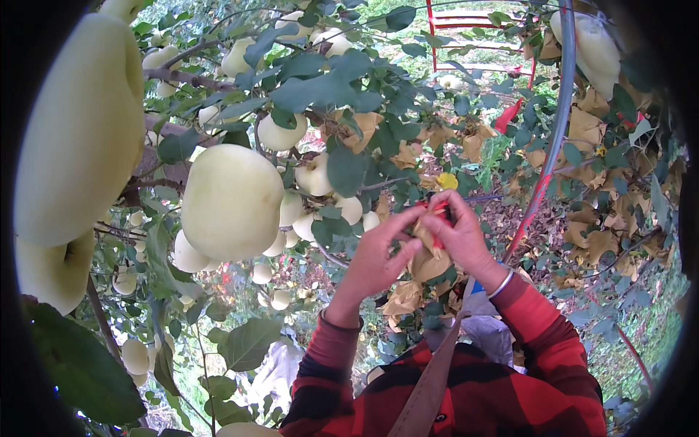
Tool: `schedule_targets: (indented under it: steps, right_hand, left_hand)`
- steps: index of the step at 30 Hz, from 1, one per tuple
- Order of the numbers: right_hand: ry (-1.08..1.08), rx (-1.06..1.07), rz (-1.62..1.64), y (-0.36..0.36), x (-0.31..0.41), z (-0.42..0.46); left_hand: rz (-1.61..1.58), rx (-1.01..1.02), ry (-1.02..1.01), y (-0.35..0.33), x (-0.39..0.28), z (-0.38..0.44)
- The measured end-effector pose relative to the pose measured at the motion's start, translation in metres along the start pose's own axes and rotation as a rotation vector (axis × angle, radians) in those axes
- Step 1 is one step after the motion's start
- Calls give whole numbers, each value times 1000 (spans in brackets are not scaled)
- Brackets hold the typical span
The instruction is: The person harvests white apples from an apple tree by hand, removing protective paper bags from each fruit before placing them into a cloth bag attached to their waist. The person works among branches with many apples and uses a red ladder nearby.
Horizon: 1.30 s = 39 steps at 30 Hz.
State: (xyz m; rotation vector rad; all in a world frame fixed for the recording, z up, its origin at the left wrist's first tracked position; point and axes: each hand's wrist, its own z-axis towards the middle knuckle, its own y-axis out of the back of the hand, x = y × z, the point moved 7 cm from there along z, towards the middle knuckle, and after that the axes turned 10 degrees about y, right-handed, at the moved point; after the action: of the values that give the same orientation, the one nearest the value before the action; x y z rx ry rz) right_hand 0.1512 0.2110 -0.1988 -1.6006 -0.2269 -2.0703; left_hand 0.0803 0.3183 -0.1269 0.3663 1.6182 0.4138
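Note:
Before my chest, my right hand (461, 235) pinches a brown paper fruit bag (428, 263) between thumb and fingers. Crumpled red paper (441, 213) shows at the top of the bag, among the fingertips. My left hand (377, 259) meets the same bag from the other side, its index finger at the red paper and its thumb against the brown paper. Whatever is inside the bag is hidden. Just below the hands, another crumpled brown bag (404, 297) hangs among leaves. A yellow leaf (447, 181) lies just beyond my fingers.
Pale apples, one large and close (232, 202), crowd the branches (191, 79) at left. A curved metal pole (565, 82) with red patches rises at right, near more bagged fruit (587, 128). Beyond stands a red-framed ladder (475, 46). A strap (431, 382) crosses my chest.

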Motion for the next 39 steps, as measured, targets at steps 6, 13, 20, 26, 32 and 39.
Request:
schedule_targets:
  steps: [6,13,20,26,32,39]
  right_hand:
    - [232,8,-387,27,17,52]
    - [607,91,-667,-59,43,124]
    - [598,147,-627,-53,39,133]
    - [602,427,-304,-31,77,139]
    - [628,462,-297,-24,89,137]
    - [626,455,-343,-32,102,128]
  left_hand:
    - [763,-792,-141,76,-12,15]
    - [1032,-910,-110,85,-33,40]
    - [475,-880,-51,108,-17,14]
    - [639,-736,-158,85,-16,5]
    - [390,-726,-276,84,-33,36]
    - [338,-620,-332,93,-42,37]
